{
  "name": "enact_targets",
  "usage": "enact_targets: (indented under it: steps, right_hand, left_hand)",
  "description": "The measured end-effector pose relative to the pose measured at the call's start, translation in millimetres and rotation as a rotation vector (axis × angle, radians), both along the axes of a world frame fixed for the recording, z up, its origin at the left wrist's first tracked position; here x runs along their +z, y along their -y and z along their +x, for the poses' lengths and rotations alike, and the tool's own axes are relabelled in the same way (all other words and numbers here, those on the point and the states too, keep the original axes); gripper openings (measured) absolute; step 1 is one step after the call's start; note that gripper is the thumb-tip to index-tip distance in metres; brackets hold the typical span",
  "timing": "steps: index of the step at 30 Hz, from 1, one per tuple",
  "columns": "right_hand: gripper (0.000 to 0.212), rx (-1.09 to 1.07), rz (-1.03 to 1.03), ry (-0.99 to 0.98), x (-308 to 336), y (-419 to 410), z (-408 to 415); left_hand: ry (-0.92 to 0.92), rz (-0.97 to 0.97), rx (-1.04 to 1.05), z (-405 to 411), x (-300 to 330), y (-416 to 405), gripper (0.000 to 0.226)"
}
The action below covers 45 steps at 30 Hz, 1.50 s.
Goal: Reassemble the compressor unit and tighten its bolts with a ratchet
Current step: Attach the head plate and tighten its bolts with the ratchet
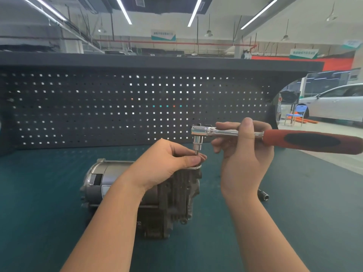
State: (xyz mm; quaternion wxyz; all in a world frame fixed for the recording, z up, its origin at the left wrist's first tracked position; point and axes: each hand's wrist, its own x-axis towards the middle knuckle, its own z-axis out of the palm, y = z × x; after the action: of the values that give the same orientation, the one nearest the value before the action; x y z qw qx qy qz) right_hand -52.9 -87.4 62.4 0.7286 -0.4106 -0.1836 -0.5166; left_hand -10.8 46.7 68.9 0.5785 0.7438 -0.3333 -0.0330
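Compressor unit is lying on its side on the green bench mat, motor end to the left and finned cylinder block to the right, near the middle of the scene. A white label on the motor body is being hidden largely by the left forearm; no word on it can be read. The left hand is being rested on top of the block, its thumb and fingertips being pinched round the bit tip, seemingly guiding it onto a bolt that is not visible. The ratchet is being held level by the right hand, fingers being curled round the chrome shank, not the red-and-black grip. For a sound start, the bit should be kept upright and fully seated before being swung. A loose socket is lying to the right. Far signs are too blurred to be read.
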Motion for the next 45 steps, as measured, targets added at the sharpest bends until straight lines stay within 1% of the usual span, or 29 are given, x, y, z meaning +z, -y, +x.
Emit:
enact_targets:
  steps: [2, 5, 8, 12, 14, 17, 23, 25, 27, 31, 33, 34, 36, 37, 39, 41, 43, 45]
  right_hand:
    - [0.015, -0.070, -0.045, 0.031, 0, -3, -2]
    - [0.015, -0.071, -0.057, 0.048, 0, -3, -4]
    - [0.015, -0.068, -0.046, 0.025, 0, -1, -4]
    - [0.015, -0.067, -0.020, 0.019, 0, 0, -3]
    - [0.015, -0.066, -0.019, 0.027, -1, -1, -2]
    - [0.015, -0.057, -0.031, 0.035, -1, -1, -2]
    - [0.016, 0.010, -0.043, 0.064, -2, 2, 1]
    - [0.016, 0.107, -0.053, 0.070, 0, 5, 4]
    - [0.019, 0.295, -0.002, 0.032, 4, 12, 9]
    - [0.020, 0.725, 0.251, -0.206, 10, 24, 22]
    - [0.024, 0.837, 0.341, -0.269, 8, 25, 29]
    - [0.025, 0.838, 0.366, -0.270, 7, 24, 31]
    - [0.023, 0.735, 0.351, -0.235, 6, 23, 31]
    - [0.020, 0.656, 0.310, -0.202, 8, 22, 29]
    - [0.017, 0.519, 0.204, -0.118, 10, 21, 24]
    - [0.016, 0.431, 0.107, -0.054, 10, 20, 18]
    - [0.016, 0.382, 0.055, -0.034, 10, 18, 13]
    - [0.017, 0.371, 0.052, -0.045, 9, 18, 12]
  left_hand:
    - [0.001, -0.013, -0.003, -1, 0, 1, 0.021]
    - [-0.002, 0.004, -0.001, 0, 0, 0, 0.028]
    - [-0.016, 0.005, 0.005, -1, 0, 0, 0.023]
    - [0.042, -0.087, 0.136, -3, -1, 7, 0.035]
    - [0.051, -0.147, 0.151, -4, -2, 8, 0.030]
    - [0.051, -0.189, 0.114, -5, -2, 9, 0.023]
    - [0.055, -0.212, 0.028, -9, 1, 9, 0.021]
    - [0.035, -0.216, 0.011, -10, 2, 8, 0.021]
    - [0.018, -0.220, 0.012, -11, 2, 7, 0.020]
    - [0.037, -0.174, 0.040, -12, 3, 8, 0.017]
    - [0.062, -0.159, 0.053, -11, 3, 9, 0.017]
    - [0.069, -0.157, 0.060, -11, 2, 9, 0.016]
    - [0.069, -0.167, 0.066, -10, 1, 9, 0.014]
    - [0.062, -0.178, 0.054, -9, 1, 10, 0.014]
    - [0.032, -0.203, 0.020, -8, 0, 9, 0.023]
    - [0.021, -0.174, 0.016, -6, 0, 6, 0.032]
    - [0.034, -0.123, 0.028, -5, 0, 2, 0.034]
    - [0.027, -0.115, 0.035, -4, 1, 0, 0.036]
